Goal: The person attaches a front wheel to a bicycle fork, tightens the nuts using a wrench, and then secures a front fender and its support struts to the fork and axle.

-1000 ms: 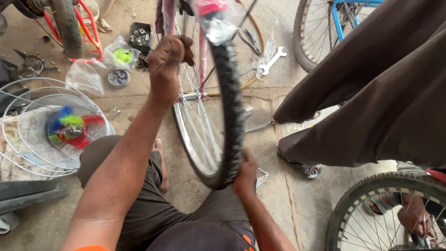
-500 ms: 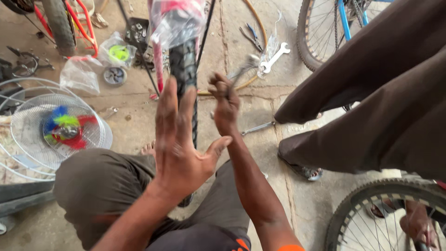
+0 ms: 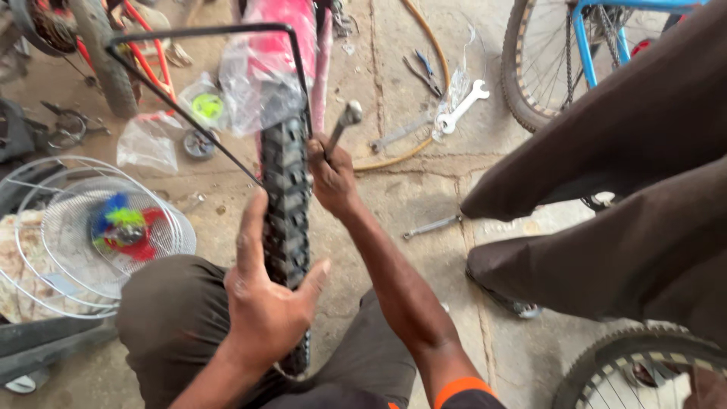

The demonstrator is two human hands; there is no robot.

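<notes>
A knobby black bicycle tyre [image 3: 286, 198] stands upright between my knees, under a pink bike frame wrapped in clear plastic [image 3: 266, 70]. My left hand [image 3: 266, 307] clasps the tyre low down, thumb on its right side and forefinger stretched up its left side. My right hand [image 3: 330, 176] is closed around the handle of a metal spanner [image 3: 345, 120] that points up and away, right beside the tyre's top. A thin black metal rack [image 3: 198, 32] juts left from the frame.
A person in brown clothing [image 3: 628, 159] stands close on the right. Behind them is a blue bicycle's wheel [image 3: 539, 72]; another wheel [image 3: 636, 369] is at bottom right. Wire fan guards [image 3: 91, 236] lie left. Spanners [image 3: 462, 102] [image 3: 432, 226], pliers [image 3: 421, 68] and plastic bags [image 3: 150, 141] litter the concrete.
My left hand has dropped from an open spread onto the tyre. My right hand has risen along the tyre and now shows a spanner in its grip. The view has moved closer.
</notes>
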